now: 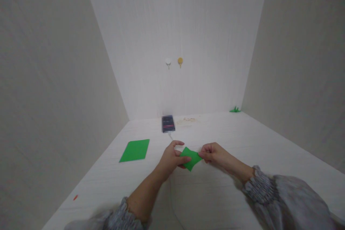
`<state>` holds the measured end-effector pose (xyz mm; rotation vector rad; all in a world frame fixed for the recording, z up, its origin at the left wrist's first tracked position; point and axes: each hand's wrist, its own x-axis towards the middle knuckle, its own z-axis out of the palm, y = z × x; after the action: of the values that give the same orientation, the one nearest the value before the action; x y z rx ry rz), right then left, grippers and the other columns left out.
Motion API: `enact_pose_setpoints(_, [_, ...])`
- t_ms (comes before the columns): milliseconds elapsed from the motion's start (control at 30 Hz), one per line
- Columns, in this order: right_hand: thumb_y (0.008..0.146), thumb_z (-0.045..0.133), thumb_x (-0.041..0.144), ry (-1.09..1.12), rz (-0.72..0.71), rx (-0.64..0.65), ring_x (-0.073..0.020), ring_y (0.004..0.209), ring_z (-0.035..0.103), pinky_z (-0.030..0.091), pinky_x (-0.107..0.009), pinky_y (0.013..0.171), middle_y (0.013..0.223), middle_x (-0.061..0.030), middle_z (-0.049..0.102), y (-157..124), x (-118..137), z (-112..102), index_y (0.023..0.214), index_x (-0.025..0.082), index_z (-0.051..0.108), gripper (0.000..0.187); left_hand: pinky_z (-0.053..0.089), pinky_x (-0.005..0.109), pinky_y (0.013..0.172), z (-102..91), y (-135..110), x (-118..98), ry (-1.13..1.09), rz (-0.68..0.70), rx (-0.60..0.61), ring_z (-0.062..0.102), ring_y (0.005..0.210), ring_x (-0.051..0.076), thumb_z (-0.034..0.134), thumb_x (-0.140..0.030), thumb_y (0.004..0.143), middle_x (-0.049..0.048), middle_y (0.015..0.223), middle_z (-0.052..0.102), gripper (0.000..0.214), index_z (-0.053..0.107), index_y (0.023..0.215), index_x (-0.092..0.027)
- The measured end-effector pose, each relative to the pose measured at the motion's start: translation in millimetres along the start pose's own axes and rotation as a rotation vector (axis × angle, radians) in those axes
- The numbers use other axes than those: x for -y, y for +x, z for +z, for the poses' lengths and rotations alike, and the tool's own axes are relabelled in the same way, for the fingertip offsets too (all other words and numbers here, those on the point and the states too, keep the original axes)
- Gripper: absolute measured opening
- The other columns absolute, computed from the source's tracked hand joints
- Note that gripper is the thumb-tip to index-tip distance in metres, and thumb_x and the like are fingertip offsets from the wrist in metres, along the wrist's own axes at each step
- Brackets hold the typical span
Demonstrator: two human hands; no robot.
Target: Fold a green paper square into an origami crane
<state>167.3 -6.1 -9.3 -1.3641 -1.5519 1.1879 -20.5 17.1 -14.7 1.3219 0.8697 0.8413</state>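
Note:
A small folded piece of green paper [192, 159] is held up between my two hands over the white table. My left hand [174, 156] grips its left side, thumb lying on top and fingers partly hidden beneath. At the paper's right corner, my right hand [211, 152] pinches the tip between thumb and forefinger. Several pointed corners show along its outline. Flat on the table to the left lies a green paper sheet stack [135, 150]; how many sheets it has I cannot tell.
A dark pixelated device [168, 124] stands at the back with a white cable [172, 197] running towards me. A green folded paper figure [235, 109] sits in the far right corner. A small red object [76, 197] lies at the left edge. Two hooks [180, 61] hang on the back wall.

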Motion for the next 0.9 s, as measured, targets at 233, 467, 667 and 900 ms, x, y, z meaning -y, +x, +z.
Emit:
enact_pose_setpoints(233, [0.062, 0.060, 0.040, -0.002, -0.029, 0.059, -0.0071, 0.042, 0.034, 0.021, -0.021, 0.043, 0.045, 0.0030, 0.047, 4, -6, -4, 0.053, 0.015, 0.050, 0.029, 0.044, 0.025, 0.053, -9.2, 5, 0, -0.049, 0.101, -0.172, 0.056, 0.049, 0.012, 0.073, -0.026, 0.051, -0.0043, 0.055, 0.059, 0.056, 0.038, 0.094, -0.017])
enact_pose_setpoints(467, [0.066, 0.064, 0.031, -0.262, -0.367, -0.054, -0.0154, 0.071, 0.051, 0.036, -0.025, 0.062, 0.075, -0.0026, 0.060, 0, -2, -1, 0.083, 0.018, 0.063, 0.021, 0.041, 0.023, 0.057, 4.2, 1, -1, 0.355, 0.367, -0.158, 0.057, 0.055, 0.013, 0.066, -0.024, 0.062, -0.0015, 0.064, 0.065, 0.036, 0.047, 0.093, -0.020])
enact_pose_setpoints(667, [0.073, 0.058, 0.032, -0.220, -0.360, -0.001, -0.0164, 0.068, 0.055, 0.040, -0.027, 0.066, 0.070, -0.0030, 0.064, -6, 2, -1, 0.074, 0.016, 0.067, 0.019, 0.036, 0.021, 0.050, 11.5, -1, -4, 0.190, 0.309, -0.121, 0.054, 0.049, 0.011, 0.067, -0.025, 0.061, -0.0015, 0.059, 0.065, 0.036, 0.047, 0.090, -0.019])
enact_pose_setpoints(900, [0.069, 0.062, 0.035, 0.053, -0.302, 0.044, -0.0174, 0.072, 0.057, 0.042, -0.029, 0.069, 0.074, -0.0031, 0.065, -4, -3, 1, 0.073, 0.014, 0.066, 0.022, 0.040, 0.022, 0.053, 5.9, -2, -13, -0.051, 0.329, -0.179, 0.057, 0.051, 0.012, 0.065, -0.025, 0.064, -0.0012, 0.056, 0.064, 0.035, 0.039, 0.086, -0.018])
